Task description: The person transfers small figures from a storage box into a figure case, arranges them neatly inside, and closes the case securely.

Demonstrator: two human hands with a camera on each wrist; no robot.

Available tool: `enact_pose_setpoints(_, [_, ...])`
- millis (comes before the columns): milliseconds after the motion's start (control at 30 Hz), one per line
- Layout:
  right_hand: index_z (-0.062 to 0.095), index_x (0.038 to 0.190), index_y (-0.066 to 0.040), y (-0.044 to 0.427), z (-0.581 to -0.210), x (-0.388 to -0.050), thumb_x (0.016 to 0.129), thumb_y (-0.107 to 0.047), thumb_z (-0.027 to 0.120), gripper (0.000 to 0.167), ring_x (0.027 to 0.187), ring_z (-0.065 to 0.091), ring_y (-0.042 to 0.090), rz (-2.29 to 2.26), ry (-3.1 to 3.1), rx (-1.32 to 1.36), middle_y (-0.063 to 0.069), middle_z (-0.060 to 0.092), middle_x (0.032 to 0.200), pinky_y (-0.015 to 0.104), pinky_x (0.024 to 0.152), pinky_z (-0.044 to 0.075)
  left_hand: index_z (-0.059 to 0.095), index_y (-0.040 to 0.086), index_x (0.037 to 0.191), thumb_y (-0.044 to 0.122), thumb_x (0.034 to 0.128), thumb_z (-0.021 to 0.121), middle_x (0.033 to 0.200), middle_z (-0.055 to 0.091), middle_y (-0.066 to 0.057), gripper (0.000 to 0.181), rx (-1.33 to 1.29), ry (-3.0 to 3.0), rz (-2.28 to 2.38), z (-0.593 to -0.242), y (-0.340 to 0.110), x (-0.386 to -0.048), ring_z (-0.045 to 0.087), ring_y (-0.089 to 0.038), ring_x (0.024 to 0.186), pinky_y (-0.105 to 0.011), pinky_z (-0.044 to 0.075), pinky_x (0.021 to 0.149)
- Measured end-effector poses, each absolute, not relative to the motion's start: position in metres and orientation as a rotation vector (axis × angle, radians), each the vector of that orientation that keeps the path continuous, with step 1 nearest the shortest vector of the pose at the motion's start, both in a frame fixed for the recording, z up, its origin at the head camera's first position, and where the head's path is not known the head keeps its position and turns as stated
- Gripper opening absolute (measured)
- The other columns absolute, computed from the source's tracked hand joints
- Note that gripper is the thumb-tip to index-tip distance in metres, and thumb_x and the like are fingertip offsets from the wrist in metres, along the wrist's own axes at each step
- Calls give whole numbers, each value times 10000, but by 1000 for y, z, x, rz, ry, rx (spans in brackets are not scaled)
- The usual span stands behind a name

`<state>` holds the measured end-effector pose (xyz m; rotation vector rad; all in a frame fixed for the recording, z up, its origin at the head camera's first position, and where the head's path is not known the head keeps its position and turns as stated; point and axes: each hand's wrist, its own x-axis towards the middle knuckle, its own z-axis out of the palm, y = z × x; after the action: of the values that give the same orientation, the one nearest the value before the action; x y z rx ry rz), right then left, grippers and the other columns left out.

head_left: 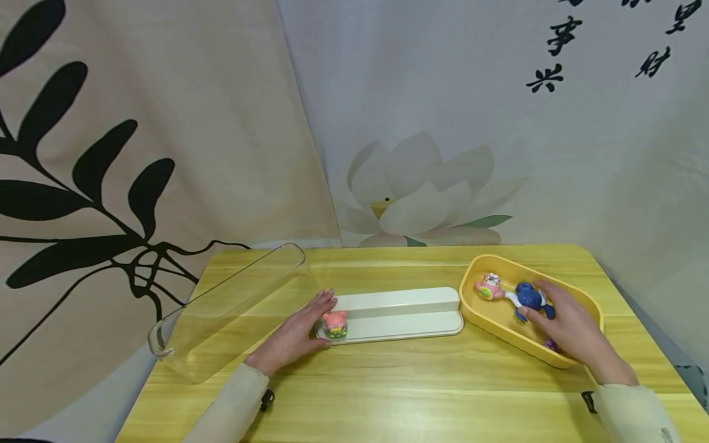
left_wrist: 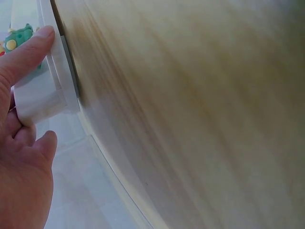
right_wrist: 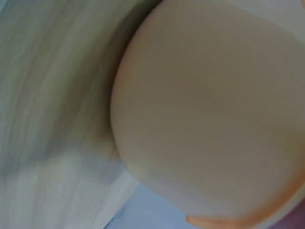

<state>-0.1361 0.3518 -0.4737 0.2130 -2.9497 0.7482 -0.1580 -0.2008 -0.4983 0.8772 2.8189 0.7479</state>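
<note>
Only the head view shows the right hand (head_left: 570, 326) holding a blue toy (head_left: 528, 296).

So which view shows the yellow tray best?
The head view: most of the yellow tray shows, partly covered by the right hand. The right wrist gives only its blurred outer wall and some rim; the left wrist shows none of it.

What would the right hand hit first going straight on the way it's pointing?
The blue toy, between thumb and fingers of the right hand. Beyond it, probably the pink toy or far wall of the yellow tray; depth is unclear.
</note>
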Motion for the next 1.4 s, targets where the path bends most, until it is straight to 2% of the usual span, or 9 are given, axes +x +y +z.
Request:
enact_pose_setpoints(67, [424, 1456, 131, 351, -473, -136, 979, -381, 731, 764, 1255, 444, 627, 748, -2963, 214, 432, 430, 1428, 756, 987, 400, 360, 85, 1613, 210, 857, 865, 1715, 211, -5, 917, 881, 2820, 743, -499, -201, -158, 200, -240, 1572, -485, 352, 1202])
enact_pose_setpoints(300, [450, 1419, 164, 347, -468, -130, 989, -305, 730, 695, 1041, 644, 558, 813, -2990, 269, 448, 509, 1313, 654, 847, 564, 368, 90, 1610, 218, 857, 864, 1713, 210, 8, 911, 876, 2823, 744, -498, -201, -158, 197, -217, 1572, -471, 351, 1204])
enact_pose_setpoints(500, [487, 1415, 101, 348, -461, -122, 977, -307, 740, 650, 1062, 627, 514, 721, -2998, 252, 380, 526, 1329, 674, 830, 537, 371, 86, 1608, 215, 856, 865, 1713, 210, 6, 909, 877, 2821, 746, -499, -201, -158, 197, -222, 1572, -471, 348, 1205])
enact_pose_setpoints(767, [522, 1421, 58, 356, -461, -126, 877, -282, 848, 720, 1278, 452, 578, 617, -2951, 363, 340, 440, 1478, 740, 947, 442, 375, 83, 1605, 207, 849, 871, 1712, 213, 2, 913, 881, 2829, 759, -498, -201, -158, 201, -224, 1570, -460, 351, 1203])
enact_pose_setpoints(933, [546, 1406, 34, 361, -468, -131, 823, -264, 894, 741, 1267, 480, 571, 595, -2924, 452, 334, 455, 1478, 719, 939, 466, 373, 80, 1606, 209, 850, 869, 1713, 215, -3, 913, 888, 2827, 763, -499, -201, -158, 209, -234, 1569, -471, 353, 1200])
enact_pose_setpoints(1200, [465, 1484, 45, 363, -476, -140, 878, -413, 831, 843, 1345, 408, 575, 638, -3066, 427, 349, 409, 1520, 726, 1034, 393, 365, 84, 1610, 213, 856, 864, 1716, 204, 8, 913, 891, 2820, 762, -499, -202, -157, 202, -237, 1572, -482, 361, 1195])
enact_pose_setpoints(1400, [450, 1497, 48, 363, -479, -143, 880, -436, 822, 868, 1331, 422, 581, 636, -3109, 401, 360, 431, 1498, 723, 1044, 389, 372, 87, 1607, 213, 851, 866, 1714, 205, 9, 912, 893, 2828, 746, -499, -201, -158, 204, -233, 1571, -474, 352, 1199])
